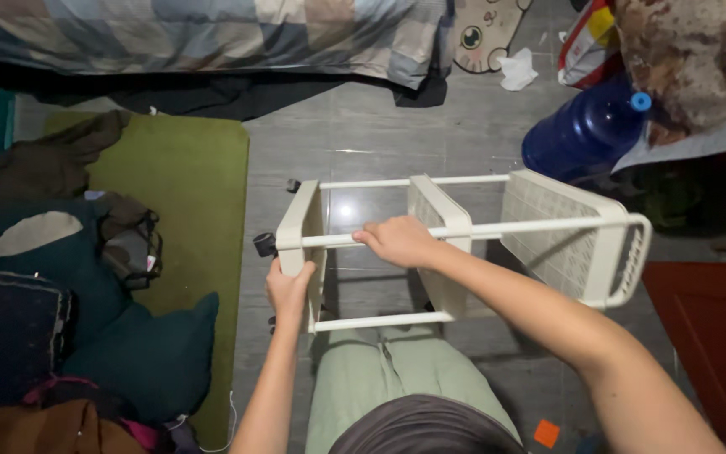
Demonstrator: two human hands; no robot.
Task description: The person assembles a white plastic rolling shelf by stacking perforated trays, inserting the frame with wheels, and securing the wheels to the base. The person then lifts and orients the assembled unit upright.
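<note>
We have white plastic rack (455, 244) on side; left hand (287, 290) grasps end shelf, right hand (398, 241) clenched on rail; looks light, stiff; grip rails.

Bare floor (380, 126) beyond rack (464, 244)

I'm holding a shelf cart (464, 244) lying on its side on the floor (380, 134) before my knees: left hand (289, 290) at its wheeled end, right hand (398, 241) on the upper pole (497, 229). A mat (186, 176) is lying left, a water jug (586, 134) behind right.
</note>
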